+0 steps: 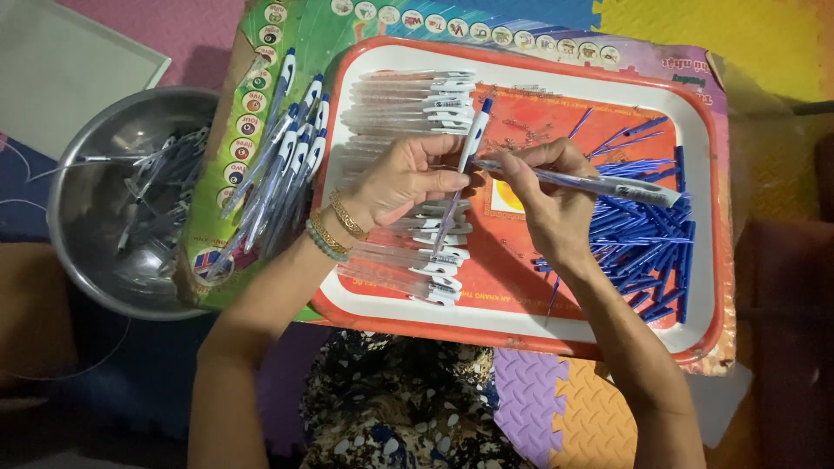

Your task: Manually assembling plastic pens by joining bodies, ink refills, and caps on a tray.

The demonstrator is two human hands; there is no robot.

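Note:
My left hand [401, 178] holds an upright clear pen [469, 148] with a white clip and blue tip, over the middle of a red-rimmed tray [521, 334]. My right hand [543, 187] holds a clear pen barrel [608, 185] that points to the right, its near end close to the upright pen. A row of clear pen barrels with white clips [426, 100] lies at the tray's left. A heap of blue refills [647, 234] lies at its right. Small metal springs [521, 130] are scattered at the tray's far middle.
Finished pens with blue tips [282, 165] lie on a green printed board [217, 191] left of the tray. A steel bowl [95, 260] with more pen parts stands at far left. Coloured foam mats [712, 35] cover the floor.

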